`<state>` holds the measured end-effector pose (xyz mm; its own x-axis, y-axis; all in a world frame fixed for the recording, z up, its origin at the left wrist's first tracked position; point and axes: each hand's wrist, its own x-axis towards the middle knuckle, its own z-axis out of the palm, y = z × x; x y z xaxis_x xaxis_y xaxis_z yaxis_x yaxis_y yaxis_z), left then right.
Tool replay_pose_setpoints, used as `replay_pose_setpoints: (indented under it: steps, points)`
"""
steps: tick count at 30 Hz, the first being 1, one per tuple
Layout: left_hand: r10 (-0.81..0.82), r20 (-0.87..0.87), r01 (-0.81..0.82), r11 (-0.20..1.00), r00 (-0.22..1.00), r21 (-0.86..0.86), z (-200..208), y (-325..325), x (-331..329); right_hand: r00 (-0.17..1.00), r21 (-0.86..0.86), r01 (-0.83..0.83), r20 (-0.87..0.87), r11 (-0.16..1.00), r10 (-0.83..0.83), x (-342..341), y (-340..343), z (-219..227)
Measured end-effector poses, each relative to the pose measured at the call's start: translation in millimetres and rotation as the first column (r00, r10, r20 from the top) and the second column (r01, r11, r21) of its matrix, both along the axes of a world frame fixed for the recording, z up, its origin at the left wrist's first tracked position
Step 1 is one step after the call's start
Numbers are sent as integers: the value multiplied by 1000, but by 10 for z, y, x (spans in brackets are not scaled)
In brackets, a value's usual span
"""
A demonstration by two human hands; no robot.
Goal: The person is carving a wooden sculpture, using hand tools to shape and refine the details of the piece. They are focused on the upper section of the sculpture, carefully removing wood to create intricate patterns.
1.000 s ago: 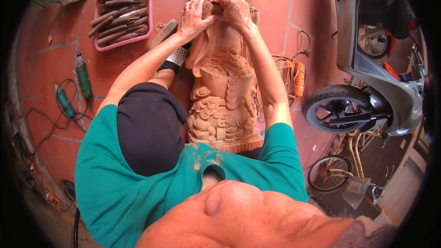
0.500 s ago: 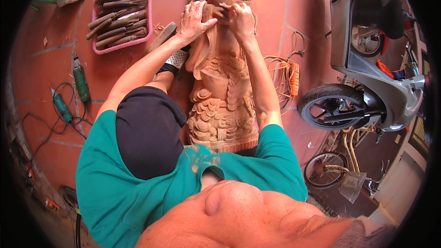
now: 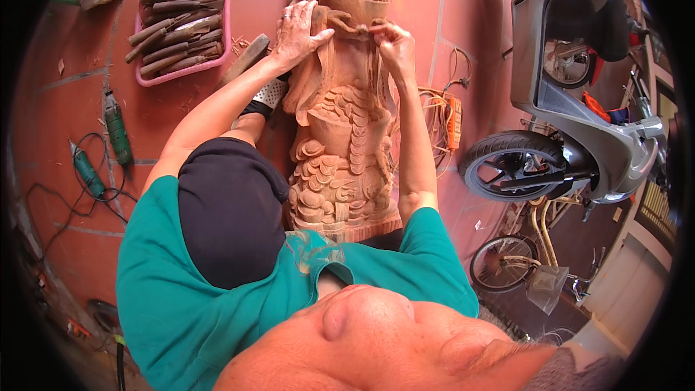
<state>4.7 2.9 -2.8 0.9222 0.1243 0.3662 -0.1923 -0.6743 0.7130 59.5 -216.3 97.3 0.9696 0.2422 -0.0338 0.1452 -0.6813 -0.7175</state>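
Note:
A carved wooden statue (image 3: 340, 145) of a bearded figure in robes lies on its back before me, its head at the far end and its base near my chest. My left hand (image 3: 295, 35) rests with fingers extended and thumb apart on the shoulder and sleeve at the statue's left side. On the opposite side of the chest, my right hand (image 3: 396, 45) is curled, thumb and fingertips pinched together at the edge of the wood. Whatever it pinches is too small to make out. Between the two hands, the statue's carved hands are exposed.
A pink basket (image 3: 229, 11) full of wooden-handled tools sits at the far left. A wooden mallet-like piece (image 3: 246, 58) lies beside my foot. Two green power tools (image 3: 117, 130) with cords are on the tiled floor (image 3: 79, 116). At right are an orange power strip (image 3: 454, 123) and a motorbike (image 3: 572, 101).
My right hand has moved right, from the middle of the statue's chest to its edge, uncovering the carved hands. My left hand stays in place on the statue.

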Motion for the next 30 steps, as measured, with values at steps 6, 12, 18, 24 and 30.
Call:
replay_pose_setpoints:
  steps: [6,12,18,24,30]
  points:
    - [4,-49,-3,1000,999,22,6,19,-8,923,-76,-44,378,996,70,127,690,33]
    - [-5,-50,5,1000,999,14,-42,48,-28,854,-367,3,486,930,188,22,463,-87]
    - [6,-35,-5,1000,999,12,-18,24,-3,925,-218,-1,370,976,84,-152,166,-78]
    - [20,-47,-19,999,999,26,10,21,-17,932,-16,41,360,999,-33,46,370,-187]
    - [-5,-38,6,1000,999,13,36,30,5,811,-199,74,582,977,57,423,793,-93]
